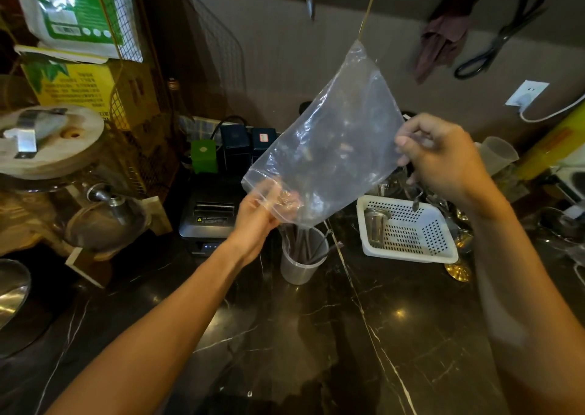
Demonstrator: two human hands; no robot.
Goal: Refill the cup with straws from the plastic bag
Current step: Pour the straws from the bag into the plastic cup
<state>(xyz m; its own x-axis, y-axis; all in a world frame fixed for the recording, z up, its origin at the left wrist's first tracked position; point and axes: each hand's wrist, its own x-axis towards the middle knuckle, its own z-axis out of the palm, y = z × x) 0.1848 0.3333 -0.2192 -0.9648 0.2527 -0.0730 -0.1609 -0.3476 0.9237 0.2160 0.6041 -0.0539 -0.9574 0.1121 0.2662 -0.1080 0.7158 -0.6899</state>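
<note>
Head view shows both hands, left hand (256,218) and right hand (443,158), pinching the clear plastic bag (329,149) above the cup (300,256), whose straws (308,247) look blurred.

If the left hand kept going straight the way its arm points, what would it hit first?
The left hand already grips the plastic bag at its lower corner, so it would push into the bag first. Beyond that the line seems to run toward the back wall, though depth is hard to judge.

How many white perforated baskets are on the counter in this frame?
1. The white perforated basket sits on the dark counter, to the right of the cup and below the right hand. Clutter behind it could hide others.
</note>
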